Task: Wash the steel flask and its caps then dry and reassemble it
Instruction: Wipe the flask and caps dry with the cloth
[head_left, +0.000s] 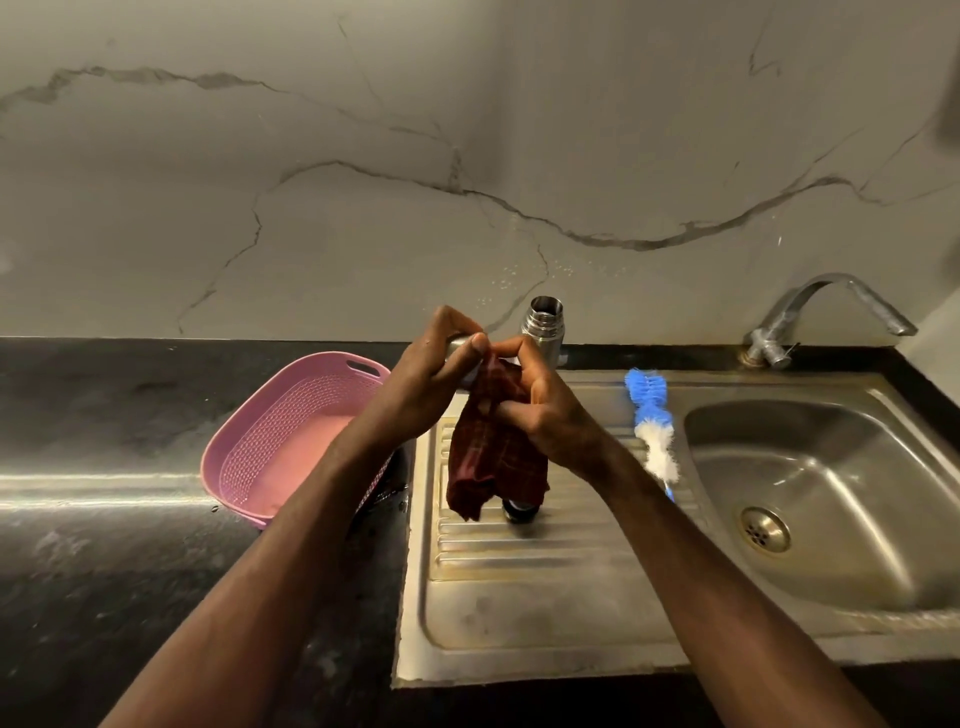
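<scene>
The left hand (431, 374) curled round a steel cap (460, 345), held above the draining board (519, 587). The right hand (545, 410) pinched a dark red checked cloth (493, 467) against it (the cloth hung down over a dark cap (519, 512) on the board). The open steel flask (543, 327) stood upright just behind both hands.

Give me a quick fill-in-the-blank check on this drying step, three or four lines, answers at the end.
1. The left hand grips a steel cap while the right hand works a dark red ____ against it.
2. The steel flask stands upright with its mouth ____.
3. The blue and white bottle brush lies on the ____ beside the sink basin.
4. The basket left of the hands is ____ in colour.

Missing words: cloth; open; drainboard; pink
</scene>
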